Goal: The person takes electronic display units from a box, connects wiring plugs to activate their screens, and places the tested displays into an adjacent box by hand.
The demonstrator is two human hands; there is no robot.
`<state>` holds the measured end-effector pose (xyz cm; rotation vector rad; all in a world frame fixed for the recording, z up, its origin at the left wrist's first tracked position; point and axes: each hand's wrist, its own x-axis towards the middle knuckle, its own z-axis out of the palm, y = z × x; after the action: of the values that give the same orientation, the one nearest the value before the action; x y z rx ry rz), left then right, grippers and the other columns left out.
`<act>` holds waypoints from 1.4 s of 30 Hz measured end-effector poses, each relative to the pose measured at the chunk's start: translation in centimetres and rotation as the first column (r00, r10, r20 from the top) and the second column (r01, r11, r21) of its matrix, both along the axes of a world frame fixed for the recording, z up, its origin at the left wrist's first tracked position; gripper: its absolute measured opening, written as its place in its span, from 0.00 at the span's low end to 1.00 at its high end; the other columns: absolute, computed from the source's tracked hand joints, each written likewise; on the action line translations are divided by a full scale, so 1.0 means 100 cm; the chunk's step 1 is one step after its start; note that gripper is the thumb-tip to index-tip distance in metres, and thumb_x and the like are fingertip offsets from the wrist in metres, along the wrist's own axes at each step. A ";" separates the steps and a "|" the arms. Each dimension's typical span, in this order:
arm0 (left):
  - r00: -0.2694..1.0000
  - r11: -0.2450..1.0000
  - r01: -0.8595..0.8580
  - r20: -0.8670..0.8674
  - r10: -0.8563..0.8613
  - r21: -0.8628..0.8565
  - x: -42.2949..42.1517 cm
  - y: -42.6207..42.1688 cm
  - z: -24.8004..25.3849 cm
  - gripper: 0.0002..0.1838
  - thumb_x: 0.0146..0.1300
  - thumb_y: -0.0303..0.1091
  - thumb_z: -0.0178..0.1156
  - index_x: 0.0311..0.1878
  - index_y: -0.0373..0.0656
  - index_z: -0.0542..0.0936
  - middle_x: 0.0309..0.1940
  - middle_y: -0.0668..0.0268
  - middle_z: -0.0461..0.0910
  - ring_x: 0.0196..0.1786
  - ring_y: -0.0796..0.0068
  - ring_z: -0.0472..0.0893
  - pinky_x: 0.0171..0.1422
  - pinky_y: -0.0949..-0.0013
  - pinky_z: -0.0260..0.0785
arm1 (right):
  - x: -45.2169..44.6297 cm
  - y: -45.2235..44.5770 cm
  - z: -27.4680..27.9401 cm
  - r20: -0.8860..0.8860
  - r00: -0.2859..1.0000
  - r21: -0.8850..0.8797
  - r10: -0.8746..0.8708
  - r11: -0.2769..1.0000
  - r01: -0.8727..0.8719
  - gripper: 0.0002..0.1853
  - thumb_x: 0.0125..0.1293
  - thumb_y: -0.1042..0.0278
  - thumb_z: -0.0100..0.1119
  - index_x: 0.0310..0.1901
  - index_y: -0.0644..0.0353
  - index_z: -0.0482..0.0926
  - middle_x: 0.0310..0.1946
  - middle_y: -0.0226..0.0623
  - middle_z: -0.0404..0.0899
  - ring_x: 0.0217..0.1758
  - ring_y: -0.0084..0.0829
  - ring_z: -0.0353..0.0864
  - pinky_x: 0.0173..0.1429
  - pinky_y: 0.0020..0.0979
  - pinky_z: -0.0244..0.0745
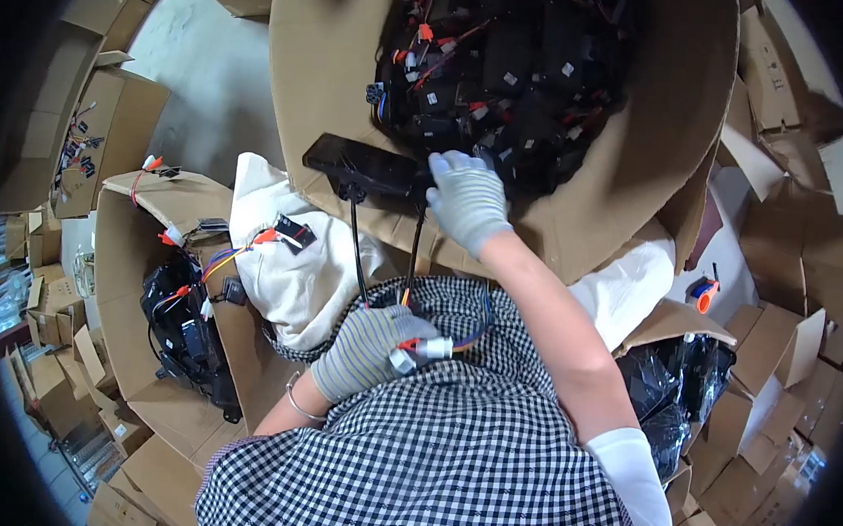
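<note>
My left hand [369, 353], in a striped knit glove, is closed around a bundle of wires in front of the checked apron. White connectors [418, 353] with a bit of red stick out beside its fingers. Two black cables [357, 251] run up from that hand to a glossy black flat box [360, 163], whose exact kind I cannot tell. My right hand [468, 201], gloved alike, grips the right end of this box; its thumb is partly hidden. The box hangs tilted over the near edge of a large open carton [336, 62].
Black devices with coloured wires [514, 88] fill the large carton. At left, another carton [120, 278] holds similar devices. A small black module [295, 233] lies on white cloth. To the right are black wrapped packs [670, 387] and an orange tape dispenser [705, 295].
</note>
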<state>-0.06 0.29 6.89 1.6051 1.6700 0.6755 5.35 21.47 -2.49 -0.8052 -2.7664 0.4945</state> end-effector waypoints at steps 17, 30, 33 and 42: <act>0.998 0.909 0.034 -0.068 -0.006 0.416 0.005 -0.008 0.002 0.16 0.46 0.40 0.67 0.42 0.55 0.82 0.26 0.70 0.76 0.30 0.67 0.77 0.38 0.63 0.70 | 0.071 -0.009 -0.019 -0.234 0.631 -0.768 -0.739 -0.258 -0.587 0.16 0.64 0.71 0.59 0.52 0.53 0.71 0.44 0.32 0.76 0.44 0.32 0.78 0.46 0.32 0.79; 0.684 0.633 -0.730 0.263 0.681 0.260 -0.017 -0.028 0.015 0.07 0.55 0.24 0.59 0.38 0.40 0.78 0.31 0.62 0.80 0.26 0.71 0.78 0.33 0.69 0.72 | 0.163 -0.041 0.085 -0.529 0.846 -0.830 -0.069 0.250 -0.499 0.16 0.67 0.54 0.55 0.40 0.61 0.80 0.23 0.27 0.76 0.22 0.17 0.71 0.26 0.20 0.66; 0.712 0.732 -0.395 -0.318 0.626 0.556 -0.039 -0.041 0.035 0.07 0.58 0.25 0.61 0.40 0.40 0.76 0.34 0.59 0.79 0.32 0.68 0.79 0.38 0.67 0.73 | 0.150 0.007 0.082 -0.228 0.792 -0.972 -0.566 0.174 -0.155 0.14 0.66 0.59 0.56 0.41 0.63 0.78 0.24 0.27 0.73 0.20 0.14 0.66 0.22 0.17 0.59; 0.067 0.284 -0.956 0.882 0.466 -0.077 -0.028 -0.020 -0.012 0.25 0.68 0.59 0.43 0.42 0.43 0.72 0.55 0.54 0.70 0.58 0.58 0.70 0.65 0.49 0.60 | 0.055 0.173 -0.098 -0.107 -0.201 -0.994 -0.974 0.098 0.052 0.14 0.61 0.61 0.56 0.47 0.54 0.76 0.33 0.28 0.76 0.29 0.18 0.71 0.29 0.22 0.68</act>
<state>-2.84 -1.74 5.68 0.1798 1.4898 2.2739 10.86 38.76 -12.29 -1.3733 -0.4174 1.3249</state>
